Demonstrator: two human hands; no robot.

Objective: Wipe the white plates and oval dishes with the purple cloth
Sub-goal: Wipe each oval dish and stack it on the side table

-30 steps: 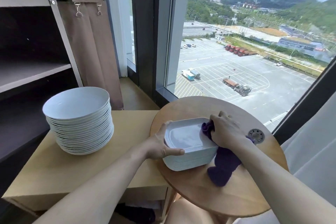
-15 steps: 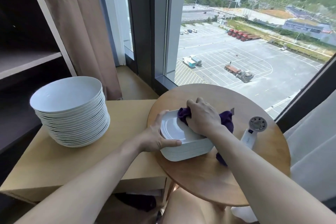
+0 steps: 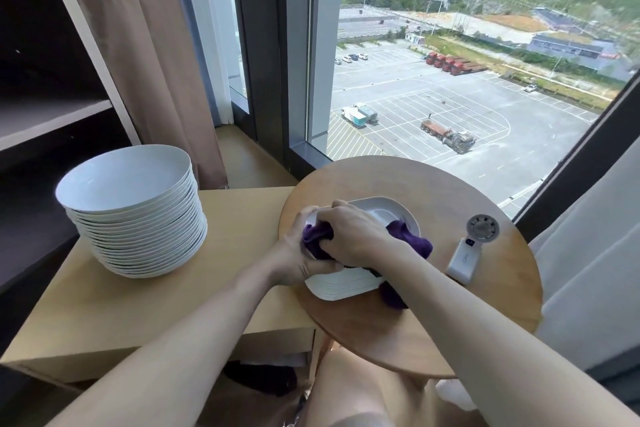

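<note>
White oval dishes (image 3: 346, 286): stacked on the round wooden worktop (image 3: 450, 191), near its left edge.
Purple cloth (image 3: 414, 241): bunched on the top dish, tail hanging over the near rim.
Right hand (image 3: 353, 236): fingers curled round the cloth, pressing it down to wipe.
Left hand (image 3: 294, 258): fingers seem to clasp the stack's left rim, probably steadying it.
White round plates (image 3: 135, 204): piled on the pale rectangular worktop (image 3: 225, 253), well apart.

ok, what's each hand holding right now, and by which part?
The right hand grips the purple cloth by its bunched left part. The left hand holds the oval dish stack at its left end, fingers over the rim.
</note>
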